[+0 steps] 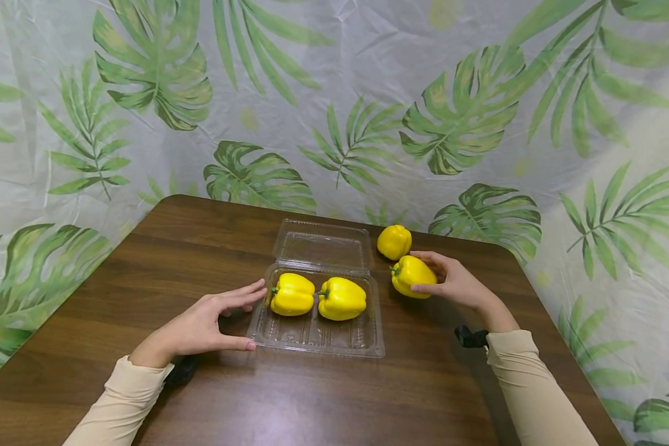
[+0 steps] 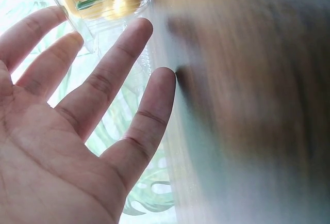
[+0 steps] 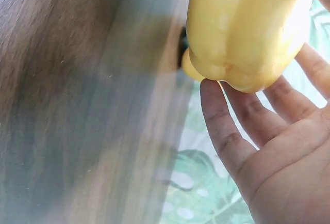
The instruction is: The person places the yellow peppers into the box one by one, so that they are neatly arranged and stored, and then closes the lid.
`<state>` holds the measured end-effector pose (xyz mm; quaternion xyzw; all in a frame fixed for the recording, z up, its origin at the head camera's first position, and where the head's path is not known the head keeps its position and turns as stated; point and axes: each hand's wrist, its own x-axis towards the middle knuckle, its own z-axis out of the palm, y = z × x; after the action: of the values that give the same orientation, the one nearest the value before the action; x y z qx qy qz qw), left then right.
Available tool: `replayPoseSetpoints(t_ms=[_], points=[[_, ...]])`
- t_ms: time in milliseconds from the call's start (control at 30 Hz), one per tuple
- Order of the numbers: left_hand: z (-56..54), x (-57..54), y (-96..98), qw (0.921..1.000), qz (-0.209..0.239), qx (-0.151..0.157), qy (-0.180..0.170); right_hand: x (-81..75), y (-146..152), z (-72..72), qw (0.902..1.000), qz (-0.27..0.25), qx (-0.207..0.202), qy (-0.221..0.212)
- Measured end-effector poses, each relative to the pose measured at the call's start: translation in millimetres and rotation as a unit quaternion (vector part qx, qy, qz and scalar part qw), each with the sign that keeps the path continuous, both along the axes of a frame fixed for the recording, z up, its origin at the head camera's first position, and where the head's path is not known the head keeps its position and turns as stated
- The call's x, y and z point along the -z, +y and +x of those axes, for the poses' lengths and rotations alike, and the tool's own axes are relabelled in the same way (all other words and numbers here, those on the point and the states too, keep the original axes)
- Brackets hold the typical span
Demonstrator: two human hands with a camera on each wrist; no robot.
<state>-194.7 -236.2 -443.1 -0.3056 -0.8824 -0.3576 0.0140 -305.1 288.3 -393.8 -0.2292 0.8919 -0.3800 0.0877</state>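
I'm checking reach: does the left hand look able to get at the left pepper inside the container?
Probably yes: the left hand sits at the edge of the container, its lid is folded back, and nothing covers the left pepper.

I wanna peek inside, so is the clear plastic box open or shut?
Open. The clear plastic box has its lid lying back, and two yellow peppers sit uncovered in it.

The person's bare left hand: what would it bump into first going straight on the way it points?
Likely the left side of the clear rectangular plastic container; the left hand is right up at that edge, though whether it touches is unclear.
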Motion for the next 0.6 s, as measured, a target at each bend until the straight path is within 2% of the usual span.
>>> replayPoseSetpoints(t_ms=[600], points=[[-0.9, 2.1, -0.4, 1.0, 0.002, 0.002, -0.002, -21.4, -23.2, 12.2, 0.9999, 0.009, -0.008, 0.008]])
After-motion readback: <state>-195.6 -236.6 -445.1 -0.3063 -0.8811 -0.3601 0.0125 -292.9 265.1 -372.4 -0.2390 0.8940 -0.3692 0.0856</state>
